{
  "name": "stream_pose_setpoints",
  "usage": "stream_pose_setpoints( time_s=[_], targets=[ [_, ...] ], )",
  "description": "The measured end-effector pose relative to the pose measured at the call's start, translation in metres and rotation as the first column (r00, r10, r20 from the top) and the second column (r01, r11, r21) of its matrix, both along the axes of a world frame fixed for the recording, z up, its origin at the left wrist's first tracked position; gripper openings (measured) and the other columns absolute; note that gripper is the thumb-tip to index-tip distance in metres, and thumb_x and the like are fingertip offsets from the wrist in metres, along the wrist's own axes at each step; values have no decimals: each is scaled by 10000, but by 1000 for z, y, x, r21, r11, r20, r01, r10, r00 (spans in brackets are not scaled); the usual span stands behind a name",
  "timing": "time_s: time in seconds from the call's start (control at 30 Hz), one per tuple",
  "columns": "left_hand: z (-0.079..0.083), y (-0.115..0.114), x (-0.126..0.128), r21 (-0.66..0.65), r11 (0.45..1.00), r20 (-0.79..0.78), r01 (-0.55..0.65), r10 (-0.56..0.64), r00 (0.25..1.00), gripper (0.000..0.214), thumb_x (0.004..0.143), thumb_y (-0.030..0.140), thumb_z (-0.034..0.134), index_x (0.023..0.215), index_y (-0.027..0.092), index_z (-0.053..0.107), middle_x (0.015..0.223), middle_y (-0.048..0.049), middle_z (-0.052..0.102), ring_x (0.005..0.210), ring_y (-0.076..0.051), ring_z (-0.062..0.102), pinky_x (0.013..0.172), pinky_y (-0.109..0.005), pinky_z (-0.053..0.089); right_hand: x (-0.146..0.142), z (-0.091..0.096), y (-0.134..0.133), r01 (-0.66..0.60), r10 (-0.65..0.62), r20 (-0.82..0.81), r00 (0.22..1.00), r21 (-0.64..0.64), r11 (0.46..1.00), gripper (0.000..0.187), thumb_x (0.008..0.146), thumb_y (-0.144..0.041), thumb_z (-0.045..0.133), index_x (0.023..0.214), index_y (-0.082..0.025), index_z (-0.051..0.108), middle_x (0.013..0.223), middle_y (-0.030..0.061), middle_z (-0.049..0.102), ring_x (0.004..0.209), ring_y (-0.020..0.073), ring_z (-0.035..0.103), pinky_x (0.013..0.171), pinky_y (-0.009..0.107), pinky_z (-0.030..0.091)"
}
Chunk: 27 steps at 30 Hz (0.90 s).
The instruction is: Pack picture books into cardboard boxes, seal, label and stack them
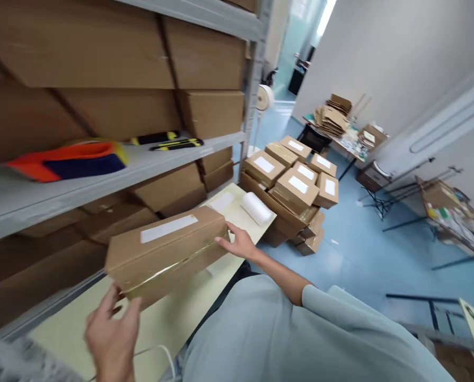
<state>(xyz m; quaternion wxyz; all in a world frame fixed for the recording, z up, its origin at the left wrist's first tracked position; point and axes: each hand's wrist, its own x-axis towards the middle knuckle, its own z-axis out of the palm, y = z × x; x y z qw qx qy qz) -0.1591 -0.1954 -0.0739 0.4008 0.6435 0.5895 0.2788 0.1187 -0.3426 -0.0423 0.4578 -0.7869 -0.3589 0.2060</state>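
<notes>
A long brown cardboard box (169, 254) with a white label on top and shiny tape along its side is held between my two hands, tilted above the pale yellow tabletop (197, 307). My left hand (113, 329) grips its near left end, with fingers under the lower edge and the thumb at the side. At the far right end, my right hand (239, 241) has its thumb on the taped side; its other fingers are partly hidden behind the box. Beyond my right hand, a white roll (256, 208) lies on the tabletop.
Metal shelving (205, 142) with stacked cartons runs along the left. On one shelf are an orange and blue tape dispenser (73, 161) and yellow-black cutters (176, 144). Several labelled boxes (296, 185) fill and surround a big carton past the table. Cluttered tables (354, 154) stand farther off.
</notes>
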Motion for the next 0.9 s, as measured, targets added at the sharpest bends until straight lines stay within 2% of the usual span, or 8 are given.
stream_pose_setpoints(
  time_s=[0.1, 0.17, 0.27, 0.4, 0.53, 0.63, 0.8, 0.9],
  targets=[
    [38, -3, 22, 38, 994, -31, 100, -98, 995, 620, 793, 550, 602, 1391, 535, 765, 1228, 108, 806, 945, -340, 734, 1079, -581, 577, 5, 32, -45, 95, -99, 34, 995, 105, 990, 642, 979, -503, 742, 1583, -316, 628, 1494, 7, 749, 1330, 282, 736, 1193, 431, 571],
    [54, -14, 47, 43, 972, -25, 229, -228, 973, 605, 767, 545, 616, 1335, 478, 811, 1037, 49, 782, 802, -299, 676, 960, -544, 601, 10, 47, -84, 224, -231, 41, 972, 124, 967, 663, 979, -523, 745, 1597, -317, 624, 1526, 18, 731, 1375, 291, 717, 1204, 443, 569],
    [59, -40, 93, 58, 902, -1, 427, -428, 904, 654, 727, 554, 644, 1292, 296, 849, 857, -12, 691, 688, -237, 594, 835, -458, 592, 17, 61, -148, 407, -416, 40, 909, 140, 903, 683, 968, -532, 756, 1590, -276, 637, 1535, 67, 724, 1391, 317, 713, 1212, 480, 565],
    [54, -86, 152, 46, 729, 51, 683, -684, 728, 618, 784, 502, 596, 1259, 203, 853, 856, -31, 688, 652, -189, 579, 749, -360, 558, 15, 67, -230, 608, -618, 26, 785, 156, 779, 673, 967, -543, 736, 1561, -236, 666, 1498, 92, 748, 1388, 327, 717, 1217, 496, 564],
    [55, -136, 197, 47, 528, 49, 848, -849, 526, 574, 820, 458, 546, 1210, 192, 872, 794, -18, 642, 582, -166, 533, 683, -327, 528, 6, 62, -300, 757, -764, 4, 645, 128, 641, 618, 977, -532, 706, 1518, -233, 703, 1460, 87, 773, 1379, 335, 725, 1202, 510, 581],
    [56, -172, 225, 25, 416, 33, 909, -909, 415, 594, 839, 445, 526, 1242, 170, 864, 734, -3, 582, 556, -168, 514, 633, -316, 505, 7, 51, -341, 825, -829, -16, 559, 110, 554, 582, 986, -516, 682, 1487, -222, 721, 1470, 103, 766, 1355, 340, 741, 1174, 517, 599],
    [44, -224, 278, 9, 301, -36, 954, -953, 301, 595, 866, 404, 494, 1285, 180, 851, 729, -1, 570, 581, -176, 536, 633, -306, 498, 41, 26, -393, 887, -888, -20, 460, 68, 458, 535, 988, -492, 661, 1457, -246, 730, 1431, 107, 787, 1307, 341, 761, 1151, 526, 603],
    [26, -259, 319, -21, 256, -90, 967, -963, 253, 605, 887, 388, 495, 1342, 167, 827, 741, -2, 604, 567, -163, 540, 615, -293, 483, 79, 11, -428, 899, -899, 0, 439, 4, 439, 507, 992, -481, 642, 1432, -246, 730, 1400, 110, 799, 1276, 339, 769, 1140, 518, 602]
  ],
)
